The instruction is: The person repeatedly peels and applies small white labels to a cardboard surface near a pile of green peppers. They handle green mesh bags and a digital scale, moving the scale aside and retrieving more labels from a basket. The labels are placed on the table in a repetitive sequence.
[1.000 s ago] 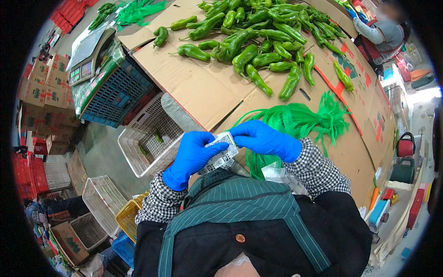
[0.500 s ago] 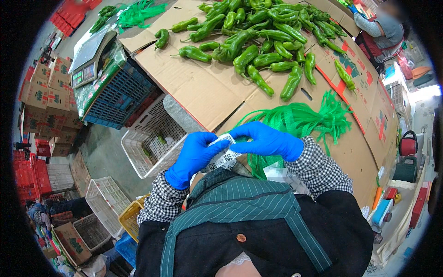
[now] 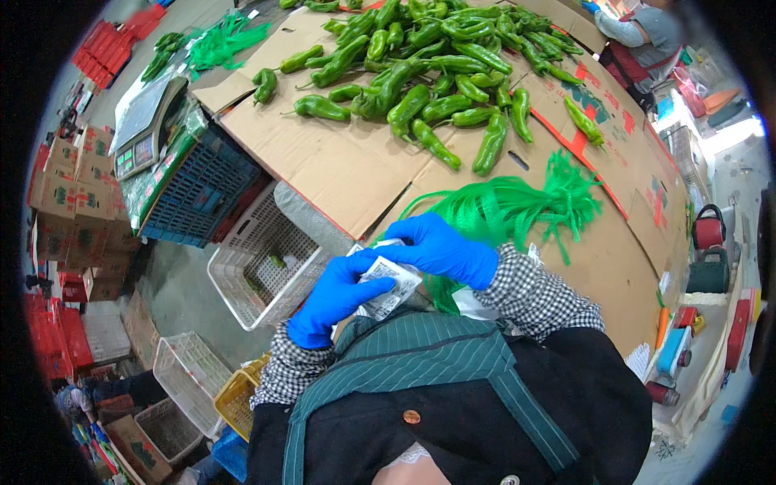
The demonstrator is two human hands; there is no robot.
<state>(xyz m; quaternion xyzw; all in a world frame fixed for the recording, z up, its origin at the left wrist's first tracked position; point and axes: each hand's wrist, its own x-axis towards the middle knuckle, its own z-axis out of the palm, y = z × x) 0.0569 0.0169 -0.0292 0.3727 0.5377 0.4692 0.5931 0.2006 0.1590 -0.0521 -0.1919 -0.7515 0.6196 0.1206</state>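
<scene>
Both my hands wear blue gloves and meet in front of my apron (image 3: 420, 343). Between them are white printed labels (image 3: 392, 295), a small stack or folded strip. My left hand (image 3: 333, 299) is closed around the lower part, its thumb pressed across the front. My right hand (image 3: 449, 252) pinches the upper edge, where another white corner shows; its fingertips are partly hidden. Just beyond, on the cardboard-covered table (image 3: 323, 153), lies a bundle of green mesh net bags (image 3: 493, 214). A heap of green peppers (image 3: 420, 73) spreads over the table's far part.
To the left stand a white plastic crate (image 3: 234, 279) and a digital scale (image 3: 145, 133) on a blue crate (image 3: 206, 194). Stacked cartons (image 3: 81, 194) are farther left. A person (image 3: 647, 40) sits at the far right. A shelf with small tools (image 3: 687, 347) lies to the right.
Both hands have shifted slightly, and the labels are tilted differently, with more of their printed face showing. My right fingers have moved to the labels' upper edge. The whole view has shifted a little.
</scene>
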